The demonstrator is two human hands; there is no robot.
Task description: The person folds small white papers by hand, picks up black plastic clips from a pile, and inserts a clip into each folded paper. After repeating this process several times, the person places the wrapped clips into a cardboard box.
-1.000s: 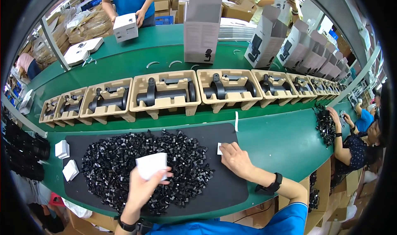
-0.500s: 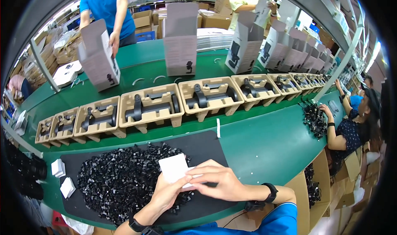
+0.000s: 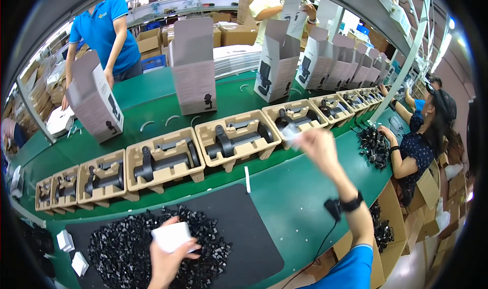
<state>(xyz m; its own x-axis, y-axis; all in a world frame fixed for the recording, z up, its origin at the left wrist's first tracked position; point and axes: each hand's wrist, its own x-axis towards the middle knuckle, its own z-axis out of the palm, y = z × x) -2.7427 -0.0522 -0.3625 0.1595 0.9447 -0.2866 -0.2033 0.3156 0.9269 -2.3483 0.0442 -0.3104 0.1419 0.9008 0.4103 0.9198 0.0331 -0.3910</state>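
Observation:
My left hand [image 3: 161,261] is closed around a stack of white paper leaflets [image 3: 172,236], above a heap of small black parts [image 3: 132,253]. Away to the right, my right hand [image 3: 321,147] reaches over the row of trays. Its fingers pinch a small white leaflet [image 3: 291,135], smeared by motion. That leaflet is above the near side of a brown pulp tray [image 3: 272,117] holding black device parts [image 3: 297,118]. Another pulp tray [image 3: 203,139] with a black stand-like part [image 3: 223,141] stands just left of it.
Two small white stacks [image 3: 65,241] lie left of the black mat [image 3: 254,238]. Tall open cartons [image 3: 194,85] stand behind the tray row. A person in blue [image 3: 104,34] is across the table; another person [image 3: 419,131] sits at right by black cables [image 3: 373,146]. A metal post [image 3: 404,60] rises nearby.
My hands have parted. The right has moved up and right to a tray with a white leaflet; the left has moved down and left with the stack. The view has shifted.

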